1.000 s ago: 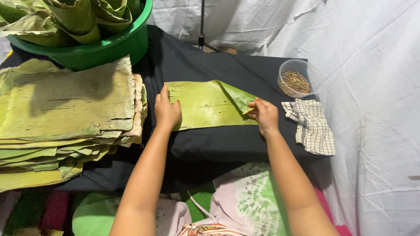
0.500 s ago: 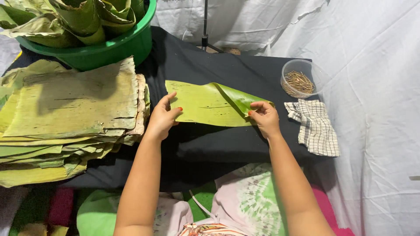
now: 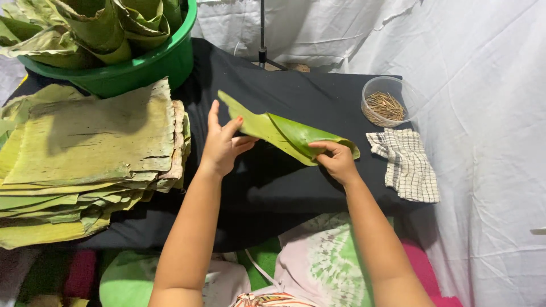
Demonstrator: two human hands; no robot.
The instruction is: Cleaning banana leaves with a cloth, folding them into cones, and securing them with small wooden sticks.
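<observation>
1. A clear round tub (image 3: 385, 102) of thin brown sticks stands at the far right of the black cloth (image 3: 296, 85); just in front of it lies a checked rag (image 3: 406, 165), white with dark lines. No label shows on either.
2. A green basin (image 3: 153, 65) at the far left holds rolled and folded leaves.
3. Before the basin lies a thick stack (image 3: 91, 153) of flat leaf sheets, yellow-green, edges frayed and brown.
4. The leaf (image 3: 284, 133) is lifted off the cloth, between the two hands, half rolled: its right end curls into a cone, its left end tapers to a flat point toward the basin.
5. The left hand (image 3: 223, 145) touches the leaf's left part, thumb and fingers spread and loose along its lower edge, not clenched.
6. The right hand (image 3: 336, 159) pinches the curled right end, fingers wrapped over the fold and gripping it.
7. The stack lies just left of the left hand; the rag and tub lie just right of the right hand. Nothing lies between hands and leaf.
</observation>
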